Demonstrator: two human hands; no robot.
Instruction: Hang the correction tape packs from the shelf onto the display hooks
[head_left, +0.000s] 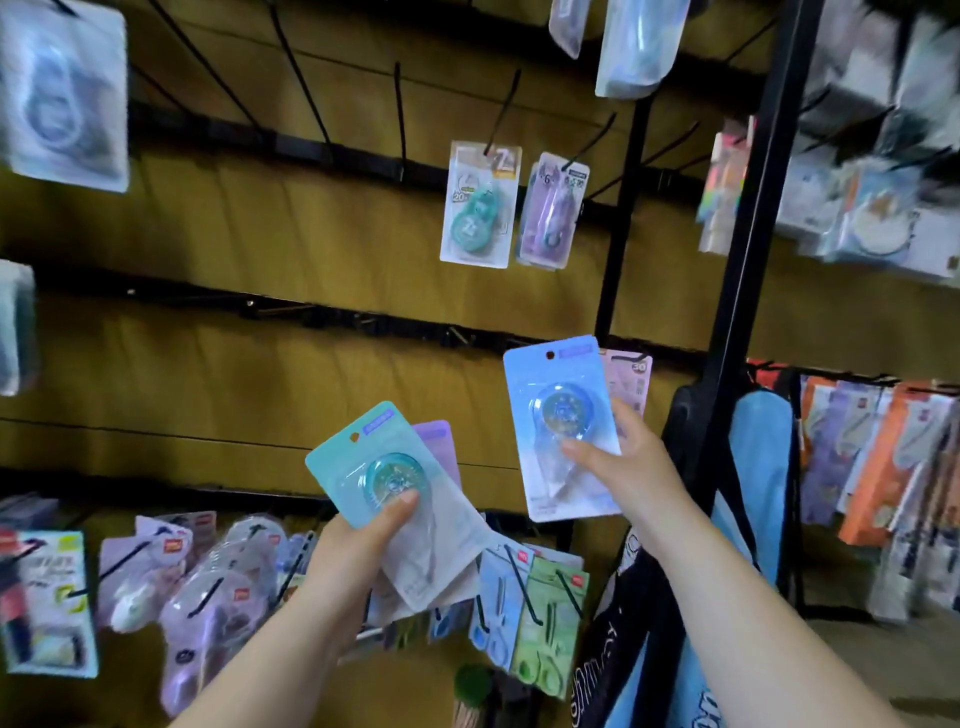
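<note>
- Head view: the left hand (358, 545) grips a teal correction tape pack (361, 460), thumb on its round blister, with a purple pack (442, 446) fanned behind it.
- The right hand (634, 462) pinches a blue pack (558, 410), a pink pack (629, 378) behind it.
- Both hands are raised below the bare display hooks (399, 119).

Left hand (358, 545) gripping teal pack (347, 457), right hand (631, 460) higher, gripping blue pack (550, 387)

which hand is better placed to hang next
Right. The right hand holds the light blue carded pack upright, hole just below the black hook rail; the left hand holds the teal carded pack lower, tilted.
</note>
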